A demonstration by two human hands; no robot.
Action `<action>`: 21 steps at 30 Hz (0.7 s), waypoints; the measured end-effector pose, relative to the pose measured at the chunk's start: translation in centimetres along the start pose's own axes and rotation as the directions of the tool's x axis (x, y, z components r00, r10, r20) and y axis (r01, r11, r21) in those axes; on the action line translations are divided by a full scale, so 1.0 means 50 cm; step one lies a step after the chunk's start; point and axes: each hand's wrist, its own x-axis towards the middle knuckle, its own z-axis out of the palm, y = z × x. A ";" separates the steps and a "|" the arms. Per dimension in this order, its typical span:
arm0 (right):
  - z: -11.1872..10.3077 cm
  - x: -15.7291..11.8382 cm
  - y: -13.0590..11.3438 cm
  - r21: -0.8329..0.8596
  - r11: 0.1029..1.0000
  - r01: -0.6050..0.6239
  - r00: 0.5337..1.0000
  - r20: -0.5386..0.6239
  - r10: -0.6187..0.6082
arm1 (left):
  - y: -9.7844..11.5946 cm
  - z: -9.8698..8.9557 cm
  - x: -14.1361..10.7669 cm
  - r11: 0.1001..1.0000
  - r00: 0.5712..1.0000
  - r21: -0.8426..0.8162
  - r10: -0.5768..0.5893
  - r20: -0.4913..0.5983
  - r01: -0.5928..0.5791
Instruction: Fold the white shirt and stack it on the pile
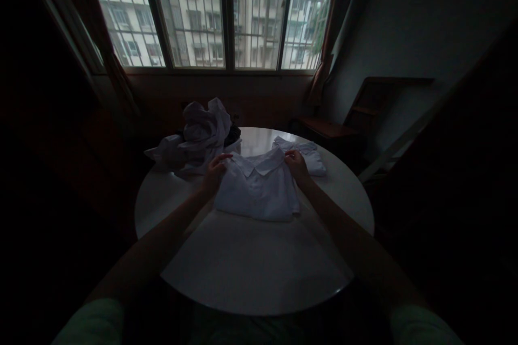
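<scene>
A folded white shirt (256, 194) lies on the round white table (251, 264), its collar on the far side. At the shirt's upper left corner, my left hand (216, 171) pinches the fabric beside the collar. My right hand (297, 166) grips the upper right corner in the same way, fingers closed on the cloth. Just beyond my right hand sits another folded white shirt (316, 161).
A heap of crumpled light clothes (202, 132) rises at the table's back left, partly over a container whose rim barely shows. A wooden chair (329, 128) stands behind the table at the right, below a barred window (226, 16).
</scene>
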 end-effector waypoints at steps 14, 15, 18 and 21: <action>0.080 -0.108 -0.039 -0.526 0.576 0.626 0.779 0.446 -0.440 | -0.062 0.053 -0.020 0.504 0.813 0.645 0.258 0.522 -0.575; 0.085 -0.107 -0.029 -0.554 0.574 0.603 0.796 0.465 -0.387 | -0.070 0.053 -0.019 0.523 0.806 0.628 0.236 0.543 -0.577; 0.091 -0.101 -0.013 -0.588 0.563 0.581 0.807 0.505 -0.306 | -0.074 0.046 -0.013 0.561 0.790 0.586 0.234 0.566 -0.585; 0.092 -0.102 -0.017 -0.592 0.570 0.570 0.813 0.505 -0.290 | -0.058 0.045 -0.014 0.566 0.800 0.586 0.259 0.542 -0.580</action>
